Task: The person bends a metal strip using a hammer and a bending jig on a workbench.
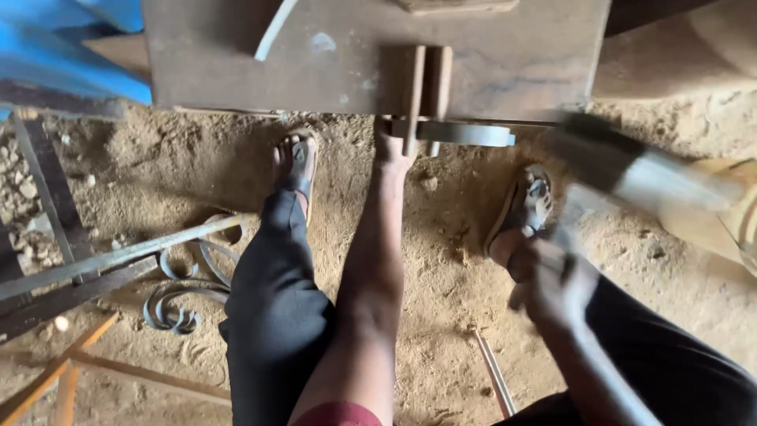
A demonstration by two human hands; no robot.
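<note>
My left hand [391, 147] reaches forward to the edge of a rusty steel table [331, 55] and grips a flat curved metal strip [465, 133]. The strip runs to the right from a jig of two upright bars [426, 79] fixed at the table's edge. My right hand [552, 278] is lower and to the right, closed around the handle of a hammer. The hammer head [623, 162] is blurred by motion and lies just right of the strip's end.
My feet in sandals [296, 162] [527, 205] stand on sandy ground. Scrolled metal pieces [185, 292] and a frame of metal bars [102, 260] lie at the left. A thin rod [495, 371] lies on the sand, and a yellowish container [729, 213] stands at the right.
</note>
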